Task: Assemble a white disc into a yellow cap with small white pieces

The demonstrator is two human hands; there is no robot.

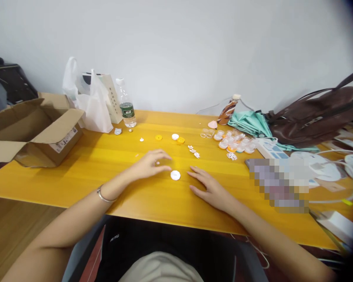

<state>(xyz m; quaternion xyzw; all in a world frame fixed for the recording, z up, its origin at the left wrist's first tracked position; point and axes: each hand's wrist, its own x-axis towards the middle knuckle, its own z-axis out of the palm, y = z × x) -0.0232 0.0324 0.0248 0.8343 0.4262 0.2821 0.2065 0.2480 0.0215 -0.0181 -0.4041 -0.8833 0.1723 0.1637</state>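
Left hand (149, 164): thumb and fingers parted in a wide curve, holding nothing, the thumb tip just beside a white disc (175, 175). Right hand (210, 190): fingers spread, likewise bare, on the disc's other side. The disc lies on the worktop (148, 203), nearer the front edge than the back. Sound handling probably calls for a light pinch at opposite points of the rim, the other hand steadying. Toward the back edge lie small white pieces (197, 155) and yellow discs (180, 140), best left unbrushed.
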